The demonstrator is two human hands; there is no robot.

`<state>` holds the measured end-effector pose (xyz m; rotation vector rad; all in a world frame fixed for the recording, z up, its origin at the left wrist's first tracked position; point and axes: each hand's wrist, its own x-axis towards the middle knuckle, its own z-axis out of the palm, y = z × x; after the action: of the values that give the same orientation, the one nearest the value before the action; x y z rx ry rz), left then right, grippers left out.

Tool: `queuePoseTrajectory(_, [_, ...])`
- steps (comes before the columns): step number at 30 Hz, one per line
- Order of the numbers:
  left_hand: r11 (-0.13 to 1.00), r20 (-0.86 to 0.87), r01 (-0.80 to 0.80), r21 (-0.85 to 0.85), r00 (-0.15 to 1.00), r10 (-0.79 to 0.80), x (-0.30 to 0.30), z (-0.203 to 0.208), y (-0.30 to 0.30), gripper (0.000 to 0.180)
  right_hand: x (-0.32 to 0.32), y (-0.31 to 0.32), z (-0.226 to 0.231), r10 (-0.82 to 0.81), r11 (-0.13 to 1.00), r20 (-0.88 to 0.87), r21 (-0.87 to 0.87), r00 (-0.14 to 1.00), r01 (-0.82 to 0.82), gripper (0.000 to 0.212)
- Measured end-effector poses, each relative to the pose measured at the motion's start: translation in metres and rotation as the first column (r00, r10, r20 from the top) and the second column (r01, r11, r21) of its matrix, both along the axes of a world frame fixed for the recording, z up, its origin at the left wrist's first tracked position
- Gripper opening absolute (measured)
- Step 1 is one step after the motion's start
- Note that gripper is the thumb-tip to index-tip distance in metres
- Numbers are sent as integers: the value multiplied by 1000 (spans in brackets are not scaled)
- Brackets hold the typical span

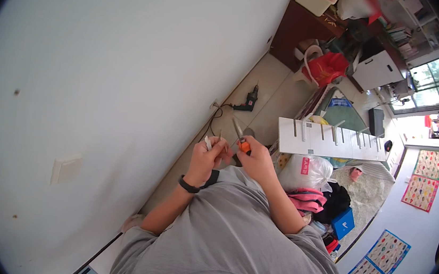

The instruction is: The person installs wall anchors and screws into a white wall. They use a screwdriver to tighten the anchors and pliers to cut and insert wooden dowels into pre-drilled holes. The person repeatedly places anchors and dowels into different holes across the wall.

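Note:
Both my hands are raised close together in front of my grey shirt, beside the white wall. My left hand [207, 160], with a black band on its wrist, is closed, fingertips pinched. A small white piece [207, 142] sticks up from it, and a thin pointed piece [220, 135] shows at the fingertips; their kinds are too small to tell. My right hand [255, 161] is wrapped round an orange-and-black-handled tool [244, 147]. Its tapered metal end points up and away from me; whether it is pliers or a blade I cannot make out.
A corded drill [246, 99] lies on the tiled floor, its cable running toward a wall socket [214, 104]. To the right are a white slotted panel with pegs [315, 138], a stuffed plastic bag [301, 172] and a blue box [343, 223]. The left wall has a switch plate [66, 170] and small holes.

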<state>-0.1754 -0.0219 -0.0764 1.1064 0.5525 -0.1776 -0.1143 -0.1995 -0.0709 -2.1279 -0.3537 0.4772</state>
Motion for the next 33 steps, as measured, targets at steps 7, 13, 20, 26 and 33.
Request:
queuePoseTrajectory(7, [954,-193,280,-104,936,-296,79,10,-24,26,105,-31,-14,173,866,-485,489,857,101,15])
queuePoseTrajectory(13, [868,-146,477,-138,857,-494,172,7,-42,25,184,-72,1,194,821,-572,539,797,187,13])
queuePoseTrajectory(20, [766,-59,627,-141,767,-638,242,12,-67,25,224,-108,7,72,823,-578,495,813,279,14])
queuePoseTrajectory(26, [755,-95,591,-286,766,-635,265,-2,-60,23,230,-109,1,-95,701,-604,524,792,483,16])
queuePoseTrajectory(33, [841,-67,471,-266,861,-503,301,-10,-31,23,255,-103,-62,-310,745,-684,256,660,615,29])
